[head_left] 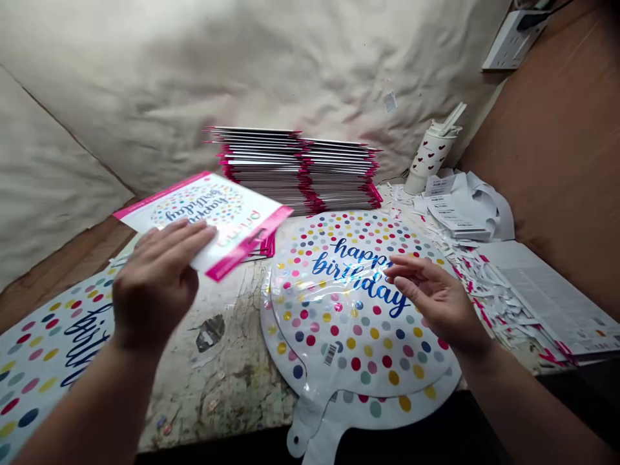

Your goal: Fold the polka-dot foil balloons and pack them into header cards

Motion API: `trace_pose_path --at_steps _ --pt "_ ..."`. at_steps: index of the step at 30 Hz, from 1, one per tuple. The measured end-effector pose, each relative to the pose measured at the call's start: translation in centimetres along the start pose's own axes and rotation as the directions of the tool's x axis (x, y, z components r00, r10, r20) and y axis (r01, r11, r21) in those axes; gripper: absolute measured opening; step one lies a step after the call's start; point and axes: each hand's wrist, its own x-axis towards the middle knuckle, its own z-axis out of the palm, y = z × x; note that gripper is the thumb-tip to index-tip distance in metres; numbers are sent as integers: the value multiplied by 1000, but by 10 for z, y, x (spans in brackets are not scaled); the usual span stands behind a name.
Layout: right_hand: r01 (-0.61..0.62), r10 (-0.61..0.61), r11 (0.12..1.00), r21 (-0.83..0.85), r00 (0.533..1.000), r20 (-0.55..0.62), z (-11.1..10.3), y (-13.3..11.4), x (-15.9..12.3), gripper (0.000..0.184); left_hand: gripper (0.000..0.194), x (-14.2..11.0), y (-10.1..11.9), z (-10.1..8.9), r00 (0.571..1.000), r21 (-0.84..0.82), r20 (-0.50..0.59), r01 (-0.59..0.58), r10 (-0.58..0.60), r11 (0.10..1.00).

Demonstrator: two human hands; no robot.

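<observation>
My left hand (157, 278) holds a printed card packet (230, 210) tilted up over the table, fingers across its face and the thumb mostly hidden. The packet is white with pink edges, and shows a dotted balloon picture. My right hand (443, 303), with nothing in it, is over flat foil balloons (339, 336), thumb and fingers apart. These balloons overlap, white with coloured dots and blue "happy birthday" lettering, tails towards me. Whether my right fingertips touch the top one I cannot tell. Another dotted balloon (43, 349) lies at the left, partly behind my left forearm.
Two tall stacks of pink-edged packets (295, 171) stand by the back wall. To their right are a white tumbler (431, 158) with hearts, label strips (460, 206), paper scraps (498, 303) and a printed sheet (557, 297). A power strip (516, 42) hangs at the upper right.
</observation>
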Motion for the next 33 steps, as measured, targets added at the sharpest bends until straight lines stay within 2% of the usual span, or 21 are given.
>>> trace_pose_path --at_steps 2,3,4,6,7,9,11,13,14,15,16,18,21,23,25,28,29,31,33 --pt "-61 61 996 -58 998 -3 -2 12 -2 32 36 18 -41 11 981 207 187 4 -44 978" --pt "-75 76 994 -85 997 13 -1 16 -3 31 36 26 -57 18 954 261 286 8 -85 965" --pt "-79 84 990 -121 996 33 0 20 -4 30 37 34 -68 26 937 280 330 16 -112 960" --pt "-57 78 974 -221 993 87 4 26 -7 28 40 43 -74 42 918 295 365 43 -154 955" --pt "-30 64 960 -278 991 116 7 30 -9 27 40 44 -68 50 922 288 354 50 -155 956" --pt "21 49 925 -379 984 174 11 39 -13 28 42 34 -40 65 927 232 359 23 -108 972" --pt "28 60 902 -432 980 191 13 50 -18 29 44 6 6 79 908 97 418 -68 22 993" --pt "6 74 896 -443 984 164 14 60 -22 29 37 -37 59 90 827 -60 533 -173 178 983" --pt "3 71 898 -441 986 151 13 63 -24 28 37 -60 82 94 755 -168 586 -242 294 956" --pt "9 60 900 -436 988 143 13 65 -26 28 46 -83 103 97 659 -292 591 -363 466 885" --pt "19 49 901 -433 988 144 13 66 -28 27 45 -102 118 99 622 -327 560 -441 547 836" --pt "37 39 905 -424 985 168 12 62 -32 25 34 -126 135 99 581 -314 504 -566 639 762" --pt "79 29 917 -390 964 264 9 52 -40 23 38 -127 136 91 559 -257 504 -631 659 732" --pt "115 15 927 -357 939 344 7 47 -45 25 38 -116 133 82 530 -236 580 -618 619 750" --pt "130 13 930 -343 923 384 5 46 -47 27 36 -107 133 75 479 -224 671 -596 565 771" --pt "115 20 929 -351 934 356 2 47 -47 21 31 -100 135 70 423 -266 735 -540 531 799" --pt "112 23 931 -348 933 360 2 47 -47 20 29 -98 135 72 424 -286 742 -501 519 817" --pt "117 34 940 -319 903 429 5 43 -47 20 24 -92 134 77 467 -306 752 -376 464 875" --pt "139 46 943 -301 845 532 9 37 -49 32 17 -82 129 84 511 -294 793 -154 331 943"
